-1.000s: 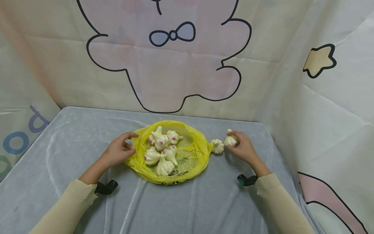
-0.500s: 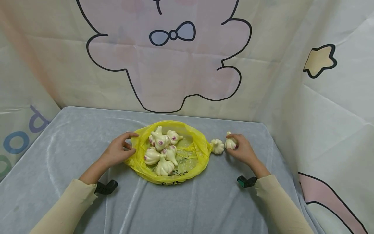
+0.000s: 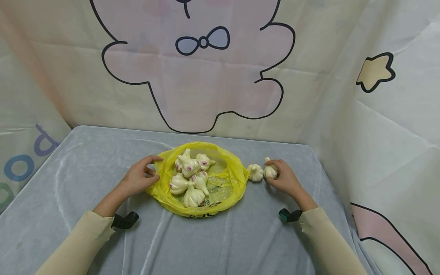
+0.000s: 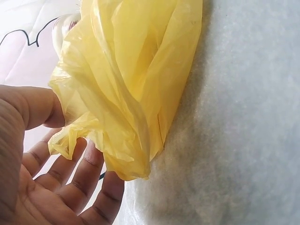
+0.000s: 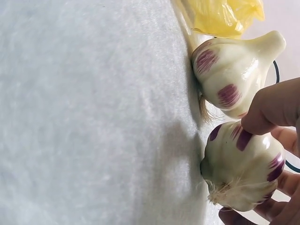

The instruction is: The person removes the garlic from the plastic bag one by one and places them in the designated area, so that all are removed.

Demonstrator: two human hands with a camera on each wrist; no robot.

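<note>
A yellow plastic bag (image 3: 237, 179) sits wide open on the table with several garlic bulbs (image 3: 189, 166) inside. My left hand (image 3: 139, 176) holds its left edge, thumb and fingers either side of the crumpled film (image 4: 126, 93) in the left wrist view. Beyond the bag's right side, my right hand (image 3: 285, 177) grips a purple-streaked garlic bulb (image 5: 243, 164) between thumb and fingers, stalk upward. Close beside it, another bulb (image 5: 234, 72) lies between the held one and the bag; the two nearly touch.
Grey velvety cloth (image 3: 213, 244) covers the table. Behind the table's back edge hangs a cream curtain (image 3: 319, 76) with cartoon drawings. A black wrist camera (image 3: 125, 220) sits by the left sleeve and another camera (image 3: 290, 214) by the right.
My right hand has come down slightly with its garlic bulb, which now sits lower, beside the other bulb. The left hand and the bag stay where they were.
</note>
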